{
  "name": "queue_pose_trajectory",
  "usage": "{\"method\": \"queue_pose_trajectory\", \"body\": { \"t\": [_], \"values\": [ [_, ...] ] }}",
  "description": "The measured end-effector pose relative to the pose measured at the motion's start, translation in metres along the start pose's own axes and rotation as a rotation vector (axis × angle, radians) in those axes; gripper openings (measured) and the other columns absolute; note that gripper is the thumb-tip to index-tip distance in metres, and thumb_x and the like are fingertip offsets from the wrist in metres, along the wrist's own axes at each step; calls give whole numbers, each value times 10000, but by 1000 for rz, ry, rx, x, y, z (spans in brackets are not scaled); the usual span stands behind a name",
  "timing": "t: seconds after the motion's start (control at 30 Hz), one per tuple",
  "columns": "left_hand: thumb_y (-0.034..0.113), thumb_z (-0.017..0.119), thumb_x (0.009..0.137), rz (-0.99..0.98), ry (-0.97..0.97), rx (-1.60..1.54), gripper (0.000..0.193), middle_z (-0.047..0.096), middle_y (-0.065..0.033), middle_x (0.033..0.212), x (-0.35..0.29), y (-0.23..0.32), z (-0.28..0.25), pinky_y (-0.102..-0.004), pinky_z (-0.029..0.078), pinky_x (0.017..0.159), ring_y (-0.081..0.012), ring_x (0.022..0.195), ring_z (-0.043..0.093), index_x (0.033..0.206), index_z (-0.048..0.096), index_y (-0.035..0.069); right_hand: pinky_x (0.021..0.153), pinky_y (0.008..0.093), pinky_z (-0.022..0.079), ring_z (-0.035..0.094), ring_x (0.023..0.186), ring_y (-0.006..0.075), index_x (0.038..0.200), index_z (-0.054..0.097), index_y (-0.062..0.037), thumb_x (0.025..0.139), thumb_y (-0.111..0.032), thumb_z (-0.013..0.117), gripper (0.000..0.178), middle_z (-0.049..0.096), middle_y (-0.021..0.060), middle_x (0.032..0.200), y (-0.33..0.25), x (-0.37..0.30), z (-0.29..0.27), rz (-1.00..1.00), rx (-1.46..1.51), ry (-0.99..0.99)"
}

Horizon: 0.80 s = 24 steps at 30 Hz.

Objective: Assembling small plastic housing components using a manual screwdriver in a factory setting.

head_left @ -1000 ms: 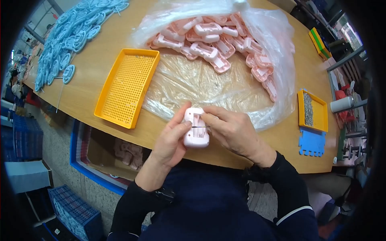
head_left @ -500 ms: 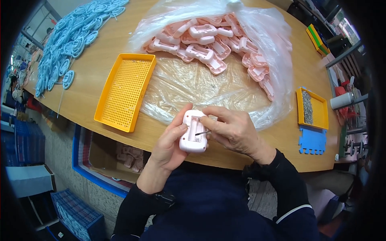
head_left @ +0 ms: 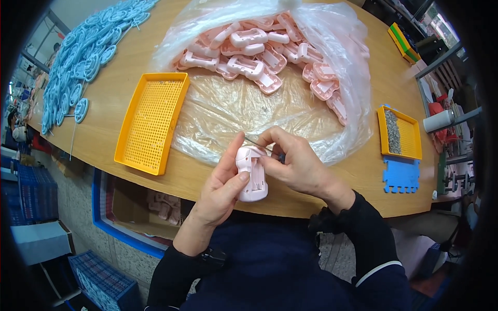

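Note:
Near the table's front edge, my left hand (head_left: 220, 193) is closed around a pale pink plastic casing (head_left: 252, 194). An oblong recess like a battery compartment faces up, with small metal pieces at its lower end. The thumb presses on the casing's left side. In my right hand (head_left: 295, 161) is a thin metal rod-shaped tool (head_left: 254, 141), slanting over the casing's top end; a dark end shows under the fingers. Its exact kind cannot be made out. Fingers of this hand rest at the casing's upper right edge, partly hiding it.
Beyond my hands, a clear plastic bag (head_left: 218, 124) lies spread with several pink casings (head_left: 246, 67) on it. A yellow perforated tray (head_left: 150, 122) stands left, blue plastic parts (head_left: 85, 65) far left. At right, a yellow tray (head_left: 410, 137) holds small metal pieces beside a blue foam mat (head_left: 401, 174).
The tool has come out of the casing's recess and now slants above its top end. My right hand has turned, and my left thumb has slid lower along the casing.

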<state>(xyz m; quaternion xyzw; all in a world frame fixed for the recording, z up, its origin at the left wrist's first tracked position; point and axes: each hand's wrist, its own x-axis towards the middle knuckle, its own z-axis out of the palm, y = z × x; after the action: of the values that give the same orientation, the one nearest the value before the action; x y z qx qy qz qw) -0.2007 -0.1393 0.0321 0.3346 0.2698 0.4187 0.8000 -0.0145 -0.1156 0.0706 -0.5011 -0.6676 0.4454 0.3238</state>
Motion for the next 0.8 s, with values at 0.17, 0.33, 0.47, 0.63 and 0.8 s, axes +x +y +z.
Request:
{"method": "queue_pose_trajectory", "body": {
  "t": [0.17, 0.33, 0.47, 0.63, 0.8],
  "values": [
    [42, 480, 943, 36, -21, 35, 693, 407, -96, 1419, 0, 0, 2, -321, 335, 1061, -162, 1261, 430, 1526, 109, 93, 605, 279, 456, 558, 696, 139, 983, 548, 5, 806, -58, 609, 198, 592, 91, 901, 9, 2, 12, -46, -5, 28],
    [77, 467, 953, 30, 35, -98, 679, 413, -118, 1408, 4, 0, 1, -352, 389, 1037, -193, 1244, 460, 1523, 97, 86, 602, 245, 434, 525, 701, 102, 1069, 564, -4, 842, -45, 603, 233, 577, 49, 927, 15, 2, 13, -35, 103, 44],
    [133, 441, 968, -45, 42, -249, 543, 481, -160, 1330, 9, -4, -17, -403, 491, 942, -253, 1142, 552, 1463, 238, 39, 647, 279, 446, 553, 714, 169, 1126, 609, -13, 870, -13, 558, 261, 584, 69, 910, 26, -10, -8, -240, -130, 66],
    [152, 422, 979, -119, 26, -223, 401, 547, -160, 1240, 14, -12, -19, -393, 510, 913, -280, 1096, 595, 1352, 382, 11, 618, 353, 460, 579, 682, 257, 1082, 654, -75, 820, -4, 585, 280, 545, 95, 722, 20, -14, -7, -234, -494, 30],
    [144, 410, 981, -149, 30, -233, 387, 558, -147, 1215, 15, -21, -25, -385, 512, 906, -280, 1090, 603, 1344, 391, 10, 588, 383, 472, 590, 656, 266, 1095, 645, -134, 791, -48, 609, 318, 546, 77, 717, 22, -12, -2, -198, -726, -38]
  ]
}}
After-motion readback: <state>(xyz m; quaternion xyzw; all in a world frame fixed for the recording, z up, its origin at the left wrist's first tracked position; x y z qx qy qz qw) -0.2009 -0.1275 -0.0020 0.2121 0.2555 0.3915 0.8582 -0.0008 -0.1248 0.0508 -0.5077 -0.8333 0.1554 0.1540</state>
